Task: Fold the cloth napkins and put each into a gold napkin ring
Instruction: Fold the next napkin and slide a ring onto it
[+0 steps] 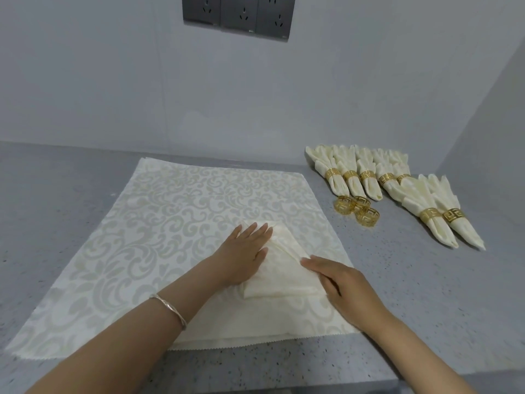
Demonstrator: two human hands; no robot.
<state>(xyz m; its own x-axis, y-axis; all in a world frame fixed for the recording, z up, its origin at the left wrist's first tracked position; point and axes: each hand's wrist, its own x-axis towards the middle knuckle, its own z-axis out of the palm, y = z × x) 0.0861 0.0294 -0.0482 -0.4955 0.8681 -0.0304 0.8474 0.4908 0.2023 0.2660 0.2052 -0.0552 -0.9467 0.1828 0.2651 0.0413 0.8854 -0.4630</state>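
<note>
The left hand [246, 245] lies flat and open on the folded napkin [279, 273], pinning the crease; the right hand [345, 284], also open, presses its edge. The napkin rests on the unfolded stack [170, 223] on the counter [56, 180]; three empty rings [356, 210] wait nearby.

text: none legible | labels: none | brands: none | numbers: none | signs: none

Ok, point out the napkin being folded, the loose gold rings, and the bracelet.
folded napkin [279, 275]: head view, on its bare middle between the hands.
loose gold rings [368, 219]: head view, on the band of the nearest ring.
bracelet [170, 308]: head view, on the band across the left wrist.
</note>
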